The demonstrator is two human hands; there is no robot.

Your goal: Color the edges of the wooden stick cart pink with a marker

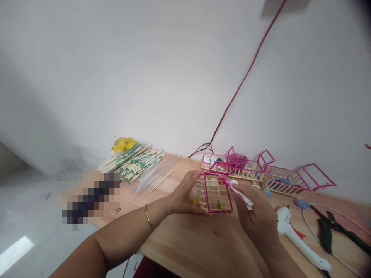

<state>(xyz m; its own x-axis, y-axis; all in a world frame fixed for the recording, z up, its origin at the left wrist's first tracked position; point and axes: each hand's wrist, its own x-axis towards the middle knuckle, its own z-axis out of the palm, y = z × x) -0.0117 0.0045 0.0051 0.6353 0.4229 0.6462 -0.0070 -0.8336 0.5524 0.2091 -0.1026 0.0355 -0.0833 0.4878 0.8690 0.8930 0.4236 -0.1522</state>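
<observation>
My left hand [184,195] grips the side of a small box made of pale wooden sticks with a pink-painted frame [215,193], holding it just above the wooden table [203,243]. My right hand [256,218] is closed on a thin white-and-pink brush or pen [237,191], whose pink tip touches the top edge of the box. A gold bangle [148,216] sits on my left wrist.
Behind the box stand more stick boxes with pink frames [275,175] in a row. A heap of wrapped chopsticks [136,162] and a yellow packet [124,144] lie at the table's far left. A white glue gun [298,239] and black tool [327,231] lie right. A red-black wire [246,73] runs up the wall.
</observation>
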